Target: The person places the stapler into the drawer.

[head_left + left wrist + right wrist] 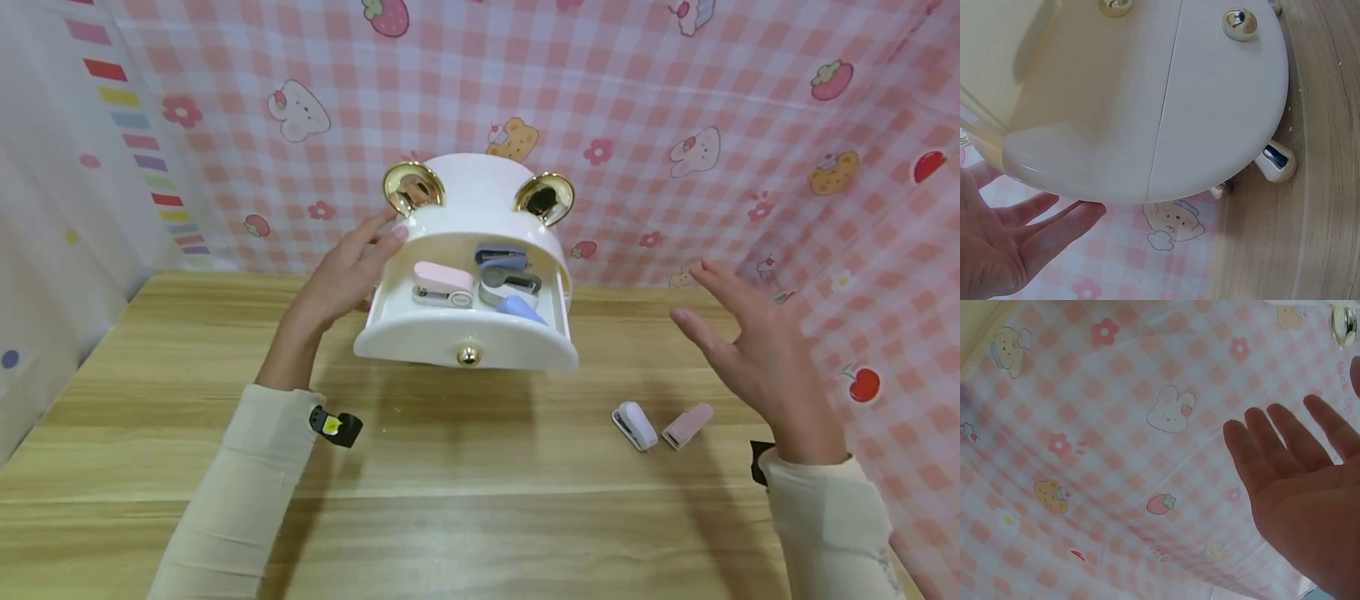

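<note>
A white rounded drawer box (472, 196) with gold ears stands on the table, its drawer (408, 337) pulled out. Inside the drawer lie a pink stapler (442, 283), a dark blue stapler (500, 256), a grey and white stapler (510, 286) and a light blue piece (521, 309), partly hidden by the drawer front. My left hand (348, 271) rests at the box's left side, fingers extended along its edge in the left wrist view. My right hand (765, 358) hovers at the right, fingers spread, holding nothing. Below it on the table are a white stapler (635, 426) and a dusty pink stapler (687, 426).
The wooden table (465, 517) ends at a pink checked cloth (630, 100) hanging behind and on the right. A white curtain (52, 208) hangs at the left. In the left wrist view a gold foot (1277, 161) holds the box off the table.
</note>
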Action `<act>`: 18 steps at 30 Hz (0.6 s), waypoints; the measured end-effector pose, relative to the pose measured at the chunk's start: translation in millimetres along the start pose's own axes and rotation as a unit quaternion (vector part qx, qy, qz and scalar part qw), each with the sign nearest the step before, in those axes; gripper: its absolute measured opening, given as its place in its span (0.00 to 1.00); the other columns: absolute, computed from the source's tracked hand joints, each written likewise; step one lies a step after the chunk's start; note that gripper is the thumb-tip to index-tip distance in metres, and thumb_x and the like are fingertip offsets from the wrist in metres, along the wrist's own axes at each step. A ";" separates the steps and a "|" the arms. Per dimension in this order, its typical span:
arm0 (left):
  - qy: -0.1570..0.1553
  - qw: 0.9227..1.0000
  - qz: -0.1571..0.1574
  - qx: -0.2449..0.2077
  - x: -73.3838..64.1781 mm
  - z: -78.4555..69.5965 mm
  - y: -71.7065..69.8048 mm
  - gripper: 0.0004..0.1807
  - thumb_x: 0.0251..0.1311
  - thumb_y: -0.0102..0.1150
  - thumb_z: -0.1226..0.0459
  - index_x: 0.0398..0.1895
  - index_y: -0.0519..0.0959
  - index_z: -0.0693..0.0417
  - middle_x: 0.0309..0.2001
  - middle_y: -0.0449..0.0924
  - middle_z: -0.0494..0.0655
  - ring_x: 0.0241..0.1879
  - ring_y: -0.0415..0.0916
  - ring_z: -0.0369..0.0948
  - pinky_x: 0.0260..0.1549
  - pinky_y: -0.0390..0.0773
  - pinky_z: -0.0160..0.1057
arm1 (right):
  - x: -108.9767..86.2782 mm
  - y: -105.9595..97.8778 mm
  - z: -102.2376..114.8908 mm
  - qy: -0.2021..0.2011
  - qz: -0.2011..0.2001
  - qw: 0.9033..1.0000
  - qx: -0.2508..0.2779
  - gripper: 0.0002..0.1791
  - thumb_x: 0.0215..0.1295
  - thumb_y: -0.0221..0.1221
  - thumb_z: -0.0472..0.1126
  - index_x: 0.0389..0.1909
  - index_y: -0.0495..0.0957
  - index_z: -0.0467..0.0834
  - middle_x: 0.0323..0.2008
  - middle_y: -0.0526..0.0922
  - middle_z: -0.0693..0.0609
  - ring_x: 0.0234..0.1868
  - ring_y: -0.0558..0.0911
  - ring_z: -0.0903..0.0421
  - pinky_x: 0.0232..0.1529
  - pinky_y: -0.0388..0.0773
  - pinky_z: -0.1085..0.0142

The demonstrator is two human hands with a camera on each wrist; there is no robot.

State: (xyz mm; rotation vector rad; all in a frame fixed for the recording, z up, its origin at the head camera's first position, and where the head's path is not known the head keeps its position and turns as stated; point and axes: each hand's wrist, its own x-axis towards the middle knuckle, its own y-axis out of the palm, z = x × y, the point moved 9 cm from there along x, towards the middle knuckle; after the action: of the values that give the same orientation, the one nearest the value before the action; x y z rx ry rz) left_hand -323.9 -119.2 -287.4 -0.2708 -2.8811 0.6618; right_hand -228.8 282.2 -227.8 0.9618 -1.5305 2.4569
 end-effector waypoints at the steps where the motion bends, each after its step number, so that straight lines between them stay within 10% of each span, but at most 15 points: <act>1: 0.000 1.000 0.000 0.001 0.0 0.0 -0.2 0.43 0.72 0.41 0.34 0.83 0.48 0.42 0.73 0.62 0.63 0.61 0.72 0.60 0.30 0.87 0.54 | -1.7 1.2 -1.3 0.000 -0.006 1.000 -0.006 0.31 0.66 0.69 0.42 0.69 0.75 0.42 0.67 0.74 0.41 0.65 0.74 0.36 0.60 0.71 0.37; 12: -0.002 1.000 0.002 -0.010 1.7 -1.2 1.0 0.43 0.71 0.41 0.34 0.83 0.48 0.41 0.72 0.62 0.62 0.60 0.73 0.60 0.31 0.87 0.54 | -23.6 9.5 -22.2 0.049 -0.027 0.997 -0.052 0.32 0.66 0.68 0.47 0.67 0.74 0.36 0.63 0.76 0.34 0.59 0.75 0.28 0.55 0.71 0.32; 18: -0.002 1.000 0.001 -0.009 1.4 -2.9 0.0 0.43 0.71 0.41 0.34 0.83 0.49 0.41 0.72 0.63 0.63 0.59 0.73 0.60 0.30 0.87 0.54 | -44.3 18.9 -41.7 0.108 0.022 0.990 -0.089 0.34 0.69 0.65 0.53 0.65 0.73 0.33 0.46 0.82 0.27 0.28 0.79 0.31 0.30 0.75 0.37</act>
State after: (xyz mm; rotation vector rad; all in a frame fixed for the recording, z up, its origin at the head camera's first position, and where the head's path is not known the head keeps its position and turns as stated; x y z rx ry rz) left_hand -324.7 -117.7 -284.6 -0.2751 -2.8930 0.6384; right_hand -220.1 318.5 -279.5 0.6150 -1.6754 2.3135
